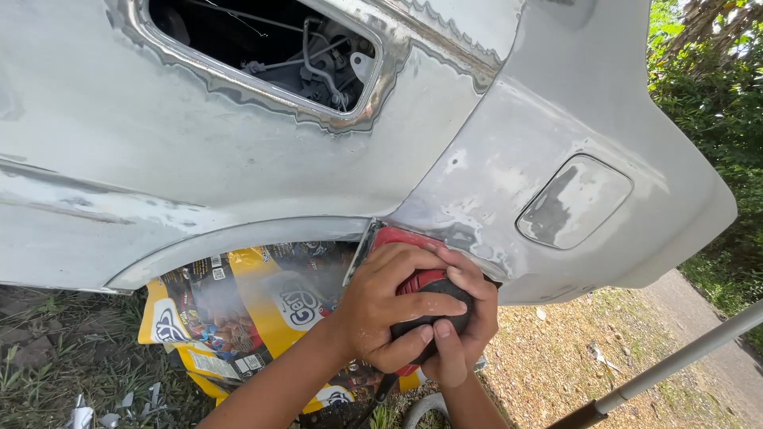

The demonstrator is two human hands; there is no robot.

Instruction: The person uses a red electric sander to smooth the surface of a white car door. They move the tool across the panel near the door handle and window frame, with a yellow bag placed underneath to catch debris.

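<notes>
Low on the car panel (238, 135), just right of the wheel arch (238, 238), a red and black sander (425, 298) presses against the grey, sanded metal. Both hands wrap it. The left hand (381, 310) lies over the top and near side of the black grip, fingers curled round and thumb tucked below, clamped on the tool. The right hand (465, 326) comes up from beneath, its fingers folded over the far side of the same grip and overlapping the left fingers, also closed tight on the sander. The red pad edge shows just above the knuckles, touching the panel at the seam where the arch meets the rear quarter.

Right of the hands, on the quarter panel, sits a rounded fuel flap (574, 200), patchy grey and dark. Far up the panel, an opening (262, 48) with bare shiny edges shows rods and parts inside. Behind the arch, where a wheel would be, a yellow printed bag (230, 310) fills the gap, dusted pale. Grass and dirt (548, 365) lie below; a metal pole (675, 361) slants across the near right corner. Green bushes (707, 87) stand far right.
</notes>
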